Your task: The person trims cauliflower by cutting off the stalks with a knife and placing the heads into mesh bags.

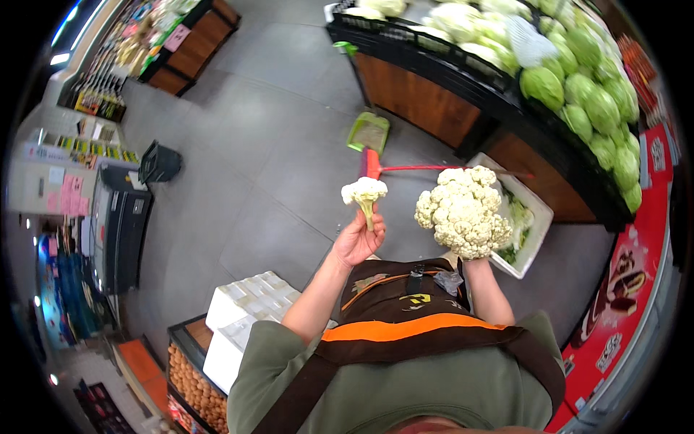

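Note:
Between the thumb and fingers of my left hand point(356, 239) is a small cauliflower floret point(364, 192), gripped by its pale stem with the white top upward. To its right, a large cauliflower head point(465, 211) faces up, its curds spread wide. My right hand point(473, 265) supports that head from beneath; the fingers are hidden behind it. The two pieces are apart. Below and beyond the large head, a white foam box point(538, 217) with green leaf trimmings stands on the floor. A brown apron point(390, 293) with orange trim covers my front.
Cabbages point(603, 108) fill a black-edged display stand point(416, 83) at far right. A red-handled broom point(371, 163) and green dustpan point(369, 132) are on the grey floor ahead. White foam boxes point(249, 304) stack at near left by eggs point(191, 390). A red freezer point(625, 275) lines the right.

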Demonstrator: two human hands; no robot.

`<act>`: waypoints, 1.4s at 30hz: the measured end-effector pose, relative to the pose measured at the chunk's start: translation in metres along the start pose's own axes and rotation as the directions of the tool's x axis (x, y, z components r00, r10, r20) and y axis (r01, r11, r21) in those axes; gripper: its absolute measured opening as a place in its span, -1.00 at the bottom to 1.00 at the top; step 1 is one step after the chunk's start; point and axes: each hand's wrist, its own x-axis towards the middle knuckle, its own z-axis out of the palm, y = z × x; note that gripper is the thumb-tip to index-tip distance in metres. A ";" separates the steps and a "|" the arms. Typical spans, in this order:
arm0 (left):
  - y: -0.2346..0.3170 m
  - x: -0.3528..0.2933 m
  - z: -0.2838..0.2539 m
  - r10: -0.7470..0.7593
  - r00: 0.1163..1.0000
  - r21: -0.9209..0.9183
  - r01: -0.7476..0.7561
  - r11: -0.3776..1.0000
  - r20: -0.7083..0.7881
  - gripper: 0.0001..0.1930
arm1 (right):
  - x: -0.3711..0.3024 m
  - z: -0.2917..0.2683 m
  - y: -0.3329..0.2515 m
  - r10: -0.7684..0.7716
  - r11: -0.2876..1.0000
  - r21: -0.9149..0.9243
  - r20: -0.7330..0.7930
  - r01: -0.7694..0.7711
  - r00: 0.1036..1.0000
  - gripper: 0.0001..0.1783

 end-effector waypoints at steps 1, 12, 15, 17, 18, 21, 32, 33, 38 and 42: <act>0.017 -0.023 0.001 0.031 0.999 -0.008 -0.030 1.000 0.039 -0.66 | 0.003 0.014 0.028 0.041 0.999 -0.009 0.019 -0.041 0.999 -0.26; 0.132 -0.172 0.026 0.508 0.840 0.335 -0.431 0.838 -0.191 -0.69 | 0.033 0.129 0.227 0.390 0.917 -0.149 0.128 -0.371 0.912 -0.27; 0.179 -0.199 0.020 0.593 0.779 0.369 -0.499 0.784 -0.204 -0.70 | 0.050 0.153 0.279 0.426 0.900 -0.165 0.149 -0.402 0.892 -0.27; 0.211 -0.205 0.025 0.646 0.728 0.467 -0.499 0.730 -0.230 -0.71 | 0.065 0.169 0.295 0.432 0.898 -0.170 0.162 -0.407 0.887 -0.27; 0.204 -0.203 0.028 0.671 0.697 0.500 -0.499 0.708 -0.253 -0.72 | 0.073 0.172 0.313 0.447 0.890 -0.182 0.161 -0.418 0.880 -0.27; 0.212 -0.206 0.029 0.687 0.672 0.558 -0.470 0.684 -0.276 -0.72 | 0.076 0.176 0.309 0.480 0.870 -0.200 0.136 -0.450 0.867 -0.27; 0.423 -0.141 0.064 0.760 0.498 0.786 -0.222 0.577 -0.418 -0.39 | 0.256 0.259 0.376 0.454 0.888 -0.142 0.119 -0.438 0.883 -0.28; 0.449 -0.132 0.071 0.745 0.500 0.780 -0.198 0.594 -0.440 -0.38 | 0.275 0.269 0.382 0.443 0.894 -0.134 0.114 -0.428 0.889 -0.28; 0.543 -0.082 0.086 0.742 0.470 0.772 -0.179 0.610 -0.478 -0.40 | 0.360 0.313 0.406 0.398 0.915 -0.116 0.092 -0.387 0.913 -0.28; 0.612 -0.032 0.076 0.711 0.513 0.725 -0.224 0.651 -0.481 -0.46 | 0.425 0.343 0.413 0.379 0.922 -0.130 0.094 -0.366 0.921 -0.28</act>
